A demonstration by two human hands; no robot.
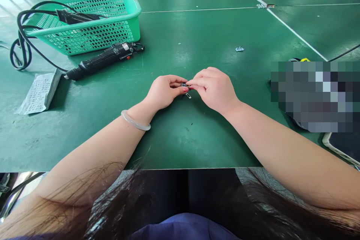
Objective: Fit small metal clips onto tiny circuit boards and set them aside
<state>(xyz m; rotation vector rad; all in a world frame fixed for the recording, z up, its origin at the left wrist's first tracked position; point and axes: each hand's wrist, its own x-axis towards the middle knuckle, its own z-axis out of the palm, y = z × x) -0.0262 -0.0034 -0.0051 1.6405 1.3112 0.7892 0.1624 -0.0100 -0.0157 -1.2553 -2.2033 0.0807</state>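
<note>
Near the middle of the green table [180, 135], my left hand [164, 92] pinches a small dark metal part [184, 85] between thumb and fingers. A little metal tab [188, 96] hangs just below the fingertips. My right hand [215, 88] meets it from the right, thumb and index finger closed together on the same small part. The fingertips of both hands almost touch and cover much of the part, so its exact shape is hidden.
A green basket [92, 32] with a black tool and cable stands at the back left. Before it lie a black electric screwdriver [104, 60] and a paper-wrapped block [42, 92]. A small grey piece [239, 49] lies right of centre. A blurred dark object [312, 97] sits at the right.
</note>
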